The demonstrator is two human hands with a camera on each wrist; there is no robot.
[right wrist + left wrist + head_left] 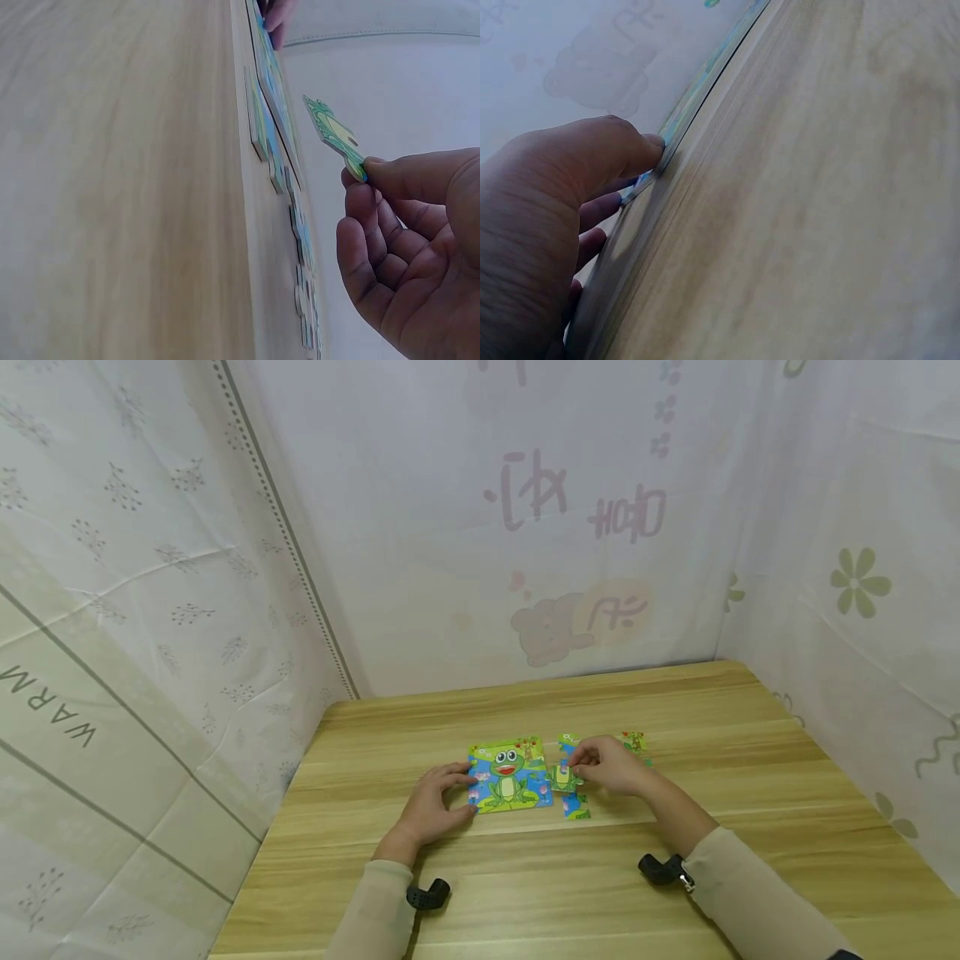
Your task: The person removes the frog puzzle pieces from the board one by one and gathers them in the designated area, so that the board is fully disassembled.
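Note:
A square frog picture puzzle (510, 775) lies flat on the table, its frog shown whole. My left hand (437, 802) rests at its left side, with thumb and fingertips touching the edge; the left wrist view shows the thumb (622, 146) against that edge. To the right of the puzzle, my right hand (611, 764) pinches a loose puzzle piece (562, 778) between thumb and fingers. In the right wrist view this piece (334, 135) is held tilted above the table, with green frog legs and a pale belly on it.
Other loose puzzle pieces (576, 807) lie on the table to the right of the frog picture, partly hidden under my right hand. The wooden table (525, 893) backs onto patterned curtains (450, 527) at the rear and both sides.

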